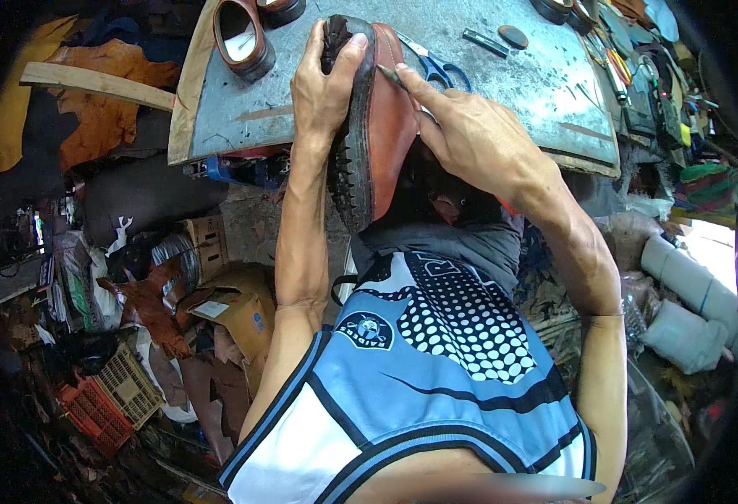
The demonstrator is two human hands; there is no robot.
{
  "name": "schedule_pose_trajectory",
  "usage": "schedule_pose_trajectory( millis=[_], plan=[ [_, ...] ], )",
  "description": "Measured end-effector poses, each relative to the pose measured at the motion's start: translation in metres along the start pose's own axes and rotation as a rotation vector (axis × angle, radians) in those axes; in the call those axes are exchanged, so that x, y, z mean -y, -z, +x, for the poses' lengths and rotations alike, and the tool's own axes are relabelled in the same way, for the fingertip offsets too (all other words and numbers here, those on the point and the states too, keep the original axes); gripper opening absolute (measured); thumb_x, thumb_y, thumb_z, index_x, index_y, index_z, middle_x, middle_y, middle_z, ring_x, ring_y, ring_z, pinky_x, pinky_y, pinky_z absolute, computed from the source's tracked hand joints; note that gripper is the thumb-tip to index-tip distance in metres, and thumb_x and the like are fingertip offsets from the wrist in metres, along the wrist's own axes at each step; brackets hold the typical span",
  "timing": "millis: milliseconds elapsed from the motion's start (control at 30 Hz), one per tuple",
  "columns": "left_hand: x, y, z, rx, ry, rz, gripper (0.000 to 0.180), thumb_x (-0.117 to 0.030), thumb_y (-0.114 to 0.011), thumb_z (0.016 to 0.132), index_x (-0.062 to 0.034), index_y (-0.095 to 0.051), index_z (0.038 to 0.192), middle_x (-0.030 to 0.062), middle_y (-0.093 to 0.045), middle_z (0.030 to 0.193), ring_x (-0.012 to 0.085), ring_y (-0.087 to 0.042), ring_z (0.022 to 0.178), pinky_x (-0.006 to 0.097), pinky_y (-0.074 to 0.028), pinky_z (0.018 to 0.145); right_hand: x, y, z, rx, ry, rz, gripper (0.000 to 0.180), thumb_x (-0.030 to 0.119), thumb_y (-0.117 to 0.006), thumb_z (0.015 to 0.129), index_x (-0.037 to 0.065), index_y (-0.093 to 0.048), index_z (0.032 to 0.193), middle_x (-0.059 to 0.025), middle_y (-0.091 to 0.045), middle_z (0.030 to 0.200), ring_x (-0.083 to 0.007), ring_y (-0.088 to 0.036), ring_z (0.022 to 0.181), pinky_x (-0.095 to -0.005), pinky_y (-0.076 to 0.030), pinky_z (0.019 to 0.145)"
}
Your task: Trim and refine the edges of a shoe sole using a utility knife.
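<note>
A brown leather shoe point(392, 126) with a thick black lugged sole stands tilted on its side at the table's near edge. My left hand point(323, 97) is closed around the sole, its thumb on the tread near the far end. In my right hand point(480, 139) is a slim pointed tool point(392, 77), pinched between the fingers. Its tip lies at the seam where the brown upper meets the sole. Most of the tool is hidden by my fingers, so its exact kind does not show. Blue-handled scissors point(443, 71) lie just beyond my right hand.
The worn grey-blue table point(545, 109) also bears another brown shoe point(240, 38) at the left, a dark flat bar point(486, 42) and a small round disc point(513, 36). More tools crowd its right side. Cardboard boxes point(235, 307), leather pieces and crates point(96, 416) lie at lower left.
</note>
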State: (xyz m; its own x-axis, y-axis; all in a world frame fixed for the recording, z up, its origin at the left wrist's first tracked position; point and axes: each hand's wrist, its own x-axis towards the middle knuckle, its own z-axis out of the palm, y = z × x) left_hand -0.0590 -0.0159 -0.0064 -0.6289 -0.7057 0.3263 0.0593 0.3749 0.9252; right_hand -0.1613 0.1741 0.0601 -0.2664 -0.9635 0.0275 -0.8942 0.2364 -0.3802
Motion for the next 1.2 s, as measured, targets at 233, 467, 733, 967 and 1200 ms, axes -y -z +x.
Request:
schedule_pose_trajectory(
  millis=[233,467,733,967,1200],
  plan=[
    [0.003,0.0,0.001,-0.004,0.008,-0.038,0.06,-0.04,-0.064,0.092,0.0037,-0.057,0.131,0.0181,-0.07,0.109,0.0248,-0.067,0.1,0.035,-0.051,0.09,0.006,0.004,-0.005,0.027,-0.014,-0.012,0.054,0.023,-0.051,0.097,0.007,-0.043,0.147,-0.0291,-0.068,0.095,-0.0455,-0.068,0.087,-0.0541,-0.053,0.08],
    [-0.002,0.001,0.001,-0.011,0.0,-0.029,0.059,-0.042,-0.063,0.092,0.0026,-0.057,0.13,0.0172,-0.071,0.104,0.0245,-0.067,0.096,0.036,-0.051,0.087,0.004,0.004,0.0,-0.021,-0.011,0.01,0.053,0.023,-0.051,0.097,0.007,-0.043,0.147,-0.029,-0.068,0.095,-0.0454,-0.068,0.088,-0.0541,-0.053,0.08],
    [-0.012,0.003,-0.001,0.011,0.008,-0.029,0.059,-0.044,-0.063,0.091,0.0023,-0.058,0.128,0.0174,-0.071,0.103,0.0238,-0.067,0.096,0.036,-0.051,0.087,0.002,0.011,0.009,-0.016,-0.03,0.023,0.052,0.024,-0.048,0.098,0.008,-0.043,0.147,-0.03,-0.068,0.101,-0.047,-0.067,0.092,-0.0557,-0.052,0.082],
    [-0.005,0.003,-0.001,-0.005,-0.01,-0.028,0.056,-0.043,-0.063,0.091,0.0011,-0.059,0.126,0.0154,-0.07,0.106,0.0235,-0.066,0.096,0.036,-0.051,0.086,-0.003,0.008,0.014,-0.089,-0.029,0.021,0.054,0.024,-0.05,0.099,0.014,-0.04,0.151,-0.0279,-0.068,0.098,-0.0469,-0.066,0.091,-0.0536,-0.052,0.08],
    [-0.017,0.0,-0.001,-0.01,0.019,-0.097,0.046,-0.038,-0.064,0.092,-0.0003,-0.061,0.119,0.0125,-0.069,0.099,0.0197,-0.064,0.091,0.034,-0.051,0.082,0.005,0.001,0.001,-0.057,-0.006,-0.01,0.053,0.022,-0.052,0.097,0.005,-0.042,0.147,-0.0288,-0.069,0.097,-0.046,-0.068,0.086,-0.0533,-0.054,0.078]
  ],
)
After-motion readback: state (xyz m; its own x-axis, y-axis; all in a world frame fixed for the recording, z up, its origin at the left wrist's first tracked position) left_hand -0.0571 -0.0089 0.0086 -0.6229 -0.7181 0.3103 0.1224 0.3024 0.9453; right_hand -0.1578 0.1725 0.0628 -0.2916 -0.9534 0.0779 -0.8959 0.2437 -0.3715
